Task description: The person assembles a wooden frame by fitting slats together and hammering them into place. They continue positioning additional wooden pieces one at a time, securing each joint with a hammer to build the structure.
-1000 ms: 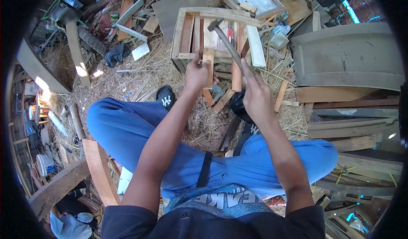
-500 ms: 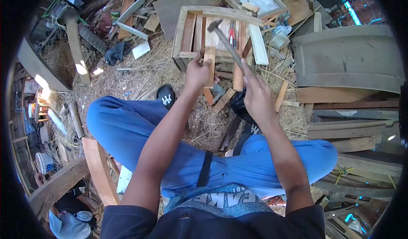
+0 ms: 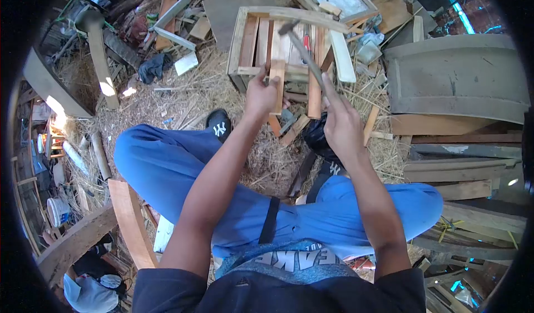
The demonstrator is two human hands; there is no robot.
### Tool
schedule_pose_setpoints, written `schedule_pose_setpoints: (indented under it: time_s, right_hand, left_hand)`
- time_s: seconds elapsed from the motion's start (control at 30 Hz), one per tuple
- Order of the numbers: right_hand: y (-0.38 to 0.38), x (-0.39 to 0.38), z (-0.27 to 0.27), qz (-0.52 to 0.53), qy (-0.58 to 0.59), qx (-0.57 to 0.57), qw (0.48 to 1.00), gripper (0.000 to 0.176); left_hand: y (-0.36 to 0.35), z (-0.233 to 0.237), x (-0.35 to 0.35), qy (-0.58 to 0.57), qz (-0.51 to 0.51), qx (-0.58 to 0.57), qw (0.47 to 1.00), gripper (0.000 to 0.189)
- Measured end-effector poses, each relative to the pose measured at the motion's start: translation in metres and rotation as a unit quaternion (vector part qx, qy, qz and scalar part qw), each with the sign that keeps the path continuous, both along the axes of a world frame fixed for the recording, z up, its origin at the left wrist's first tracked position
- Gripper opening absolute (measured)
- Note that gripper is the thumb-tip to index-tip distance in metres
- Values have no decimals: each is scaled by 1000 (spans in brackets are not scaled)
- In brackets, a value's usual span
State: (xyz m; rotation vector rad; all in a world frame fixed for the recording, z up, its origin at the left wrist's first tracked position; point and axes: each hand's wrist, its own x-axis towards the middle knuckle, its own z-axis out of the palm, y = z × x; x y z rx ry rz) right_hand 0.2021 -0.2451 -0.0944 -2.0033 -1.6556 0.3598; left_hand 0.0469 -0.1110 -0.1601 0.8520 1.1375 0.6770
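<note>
My left hand (image 3: 261,95) grips a short upright wooden slat (image 3: 276,84) in front of a small wooden crate-like frame (image 3: 240,40). My right hand (image 3: 342,125) holds a hammer (image 3: 303,49) by its handle, with the head raised over the top of the slat and the frame's upper slats. A second reddish slat (image 3: 314,96) stands between my two hands. A red-handled tool (image 3: 306,41) lies inside the frame.
I sit with blue-trousered legs (image 3: 167,165) spread on straw-covered ground (image 3: 194,99). Wood offcuts and planks (image 3: 167,13) lie all around. A large grey curved panel (image 3: 456,74) is at the right, stacked boards (image 3: 461,168) below it, a curved wooden piece (image 3: 130,224) at lower left.
The hammer head has shifted slightly up and right above the slat. My left hand keeps its hold on the slat; the view has moved a little.
</note>
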Motion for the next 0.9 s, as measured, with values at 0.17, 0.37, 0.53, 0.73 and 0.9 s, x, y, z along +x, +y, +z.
schedule_pose_setpoints:
  time_s: [0.17,0.37,0.53,0.73,0.9]
  right_hand:
    - [6,9,-1,8,-21,-46,999,64]
    - [4,2,-3,7,-52,-113,992,67]
    - [-2,0,-8,6,-21,-28,999,73]
    - [3,1,10,6,-20,-16,1000,74]
    - [9,9,10,-6,-4,-28,1000,59]
  left_hand:
    - [10,-1,3,-2,-23,22,999,60]
    - [6,2,0,-15,-33,13,999,64]
    - [4,-4,0,3,-19,14,1000,68]
    - [7,-1,2,-15,-22,13,1000,69]
    - [8,4,2,26,-29,32,999,67]
